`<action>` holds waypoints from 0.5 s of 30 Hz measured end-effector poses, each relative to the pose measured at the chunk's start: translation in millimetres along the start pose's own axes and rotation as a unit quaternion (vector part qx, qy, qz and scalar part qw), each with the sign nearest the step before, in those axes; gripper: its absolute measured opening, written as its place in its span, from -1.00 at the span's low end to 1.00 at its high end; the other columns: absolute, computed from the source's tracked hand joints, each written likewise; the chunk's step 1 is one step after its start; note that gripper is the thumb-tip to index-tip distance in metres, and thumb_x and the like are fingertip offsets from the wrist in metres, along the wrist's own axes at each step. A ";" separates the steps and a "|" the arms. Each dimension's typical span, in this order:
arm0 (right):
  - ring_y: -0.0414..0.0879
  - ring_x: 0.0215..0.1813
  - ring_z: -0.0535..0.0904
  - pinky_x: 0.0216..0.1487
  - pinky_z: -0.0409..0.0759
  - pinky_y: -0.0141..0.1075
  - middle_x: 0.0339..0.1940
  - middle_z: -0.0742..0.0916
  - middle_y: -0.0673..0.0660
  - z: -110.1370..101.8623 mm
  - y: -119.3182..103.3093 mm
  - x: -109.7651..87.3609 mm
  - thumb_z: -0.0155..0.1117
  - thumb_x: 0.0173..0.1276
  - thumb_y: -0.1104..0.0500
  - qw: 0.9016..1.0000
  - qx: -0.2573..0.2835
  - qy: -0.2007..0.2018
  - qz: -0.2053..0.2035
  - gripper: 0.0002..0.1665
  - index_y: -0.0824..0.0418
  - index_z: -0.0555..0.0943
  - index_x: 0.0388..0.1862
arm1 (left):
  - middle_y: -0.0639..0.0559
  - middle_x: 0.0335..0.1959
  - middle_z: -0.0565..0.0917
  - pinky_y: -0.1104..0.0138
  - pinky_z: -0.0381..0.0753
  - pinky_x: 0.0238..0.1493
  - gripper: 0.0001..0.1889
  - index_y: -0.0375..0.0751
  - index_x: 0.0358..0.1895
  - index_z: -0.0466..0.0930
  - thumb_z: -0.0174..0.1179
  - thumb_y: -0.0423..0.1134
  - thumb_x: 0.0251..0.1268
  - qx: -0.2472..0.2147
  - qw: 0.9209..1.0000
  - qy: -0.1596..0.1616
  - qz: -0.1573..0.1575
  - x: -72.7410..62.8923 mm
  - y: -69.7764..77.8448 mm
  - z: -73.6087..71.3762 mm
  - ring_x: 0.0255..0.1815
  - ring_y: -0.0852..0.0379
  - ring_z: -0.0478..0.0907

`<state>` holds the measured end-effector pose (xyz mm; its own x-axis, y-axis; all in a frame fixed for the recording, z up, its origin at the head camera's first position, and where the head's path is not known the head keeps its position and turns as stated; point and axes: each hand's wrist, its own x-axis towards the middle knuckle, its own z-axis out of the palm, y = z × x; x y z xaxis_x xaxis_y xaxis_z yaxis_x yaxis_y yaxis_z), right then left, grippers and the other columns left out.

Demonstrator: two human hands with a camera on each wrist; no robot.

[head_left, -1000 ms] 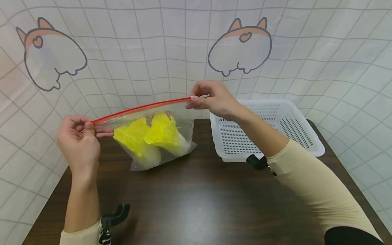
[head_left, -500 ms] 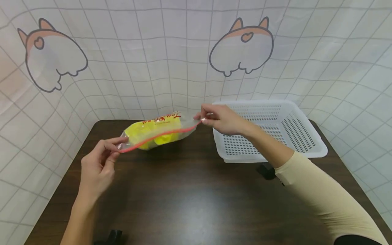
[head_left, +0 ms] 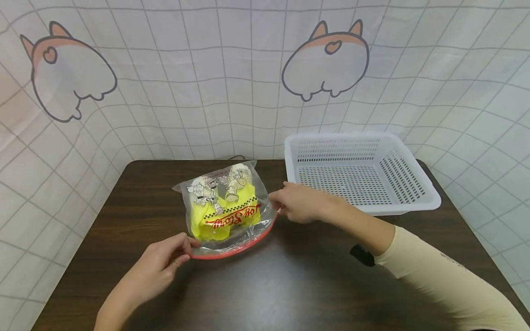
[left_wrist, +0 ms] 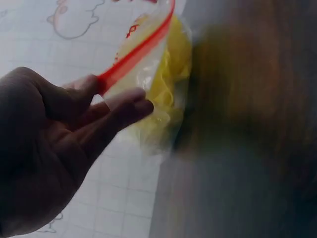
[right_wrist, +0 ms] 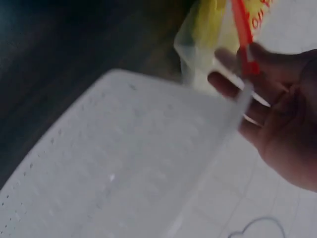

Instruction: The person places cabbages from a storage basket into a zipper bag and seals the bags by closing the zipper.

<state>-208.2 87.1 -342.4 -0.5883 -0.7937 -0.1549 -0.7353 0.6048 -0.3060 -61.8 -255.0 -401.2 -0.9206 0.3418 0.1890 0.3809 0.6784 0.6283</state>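
A clear zip bag (head_left: 248,236) with a red zip strip (head_left: 225,255) is low over the dark table, its zip edge toward me. Red lettering and cartoon figures are printed on it. Through the plastic show two baby cabbages (head_left: 212,230), yellow leaves toward the zip and white bases away. My left hand (head_left: 159,266) pinches the zip edge's left end between thumb and finger, other fingers extended in the left wrist view. At the opposite end, my right hand (head_left: 304,202) pinches the zip corner; the right wrist view shows its thumb against the red strip (right_wrist: 243,29).
Just behind my right hand stands a white perforated plastic basket (head_left: 339,184), with nothing inside it. A white grid-patterned cloth (head_left: 207,92) rises behind the table (head_left: 256,294) and along both sides.
Both hands have come lower and nearer me. The bag, upright at first with its zip on top, has tipped over so its printed side faces up and the zip points toward me.
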 end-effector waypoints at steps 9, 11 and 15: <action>-0.03 -0.04 0.78 0.62 0.12 0.24 -0.37 0.78 -0.01 13.5 -3.9 8.4 0.26 0.29 0.48 0.997 -0.075 0.017 0.014 -0.67 0.21 0.61 -0.02 | 0.03 0.08 0.71 0.18 0.64 -0.09 -0.68 0.02 -0.31 0.48 0.31 -0.54 0.28 0.066 0.997 0.011 -0.038 12.5 -3.4 15.9 0.03 0.09 0.69; 0.00 0.04 0.77 0.62 0.09 0.25 -0.36 0.77 -0.01 16.1 -3.3 7.8 0.25 0.31 0.45 0.995 -0.098 0.005 0.028 -0.67 0.19 0.63 0.02 | 0.02 0.10 0.68 0.14 0.67 -0.04 -0.72 0.02 -0.30 0.52 0.35 -0.49 0.28 0.073 0.996 0.004 -0.043 14.1 -3.3 18.2 0.01 0.10 0.69; 0.04 0.25 0.69 0.63 0.05 0.28 -0.26 0.78 0.01 24.3 -5.7 4.7 0.33 0.30 0.36 0.986 -0.158 -0.018 0.041 -0.75 0.13 0.68 -0.07 | 0.15 -0.07 0.64 0.23 0.67 -0.10 -0.74 0.05 -0.26 0.58 0.44 -0.41 0.23 0.078 0.995 -0.013 -0.055 10.9 -0.7 20.4 -0.17 0.25 0.62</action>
<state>-198.6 78.4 -364.2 -0.6416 -0.7402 -0.2012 -0.7576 0.6525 0.0158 -70.3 -238.5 -414.9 -0.9556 0.2756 0.1042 0.2887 0.8050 0.5184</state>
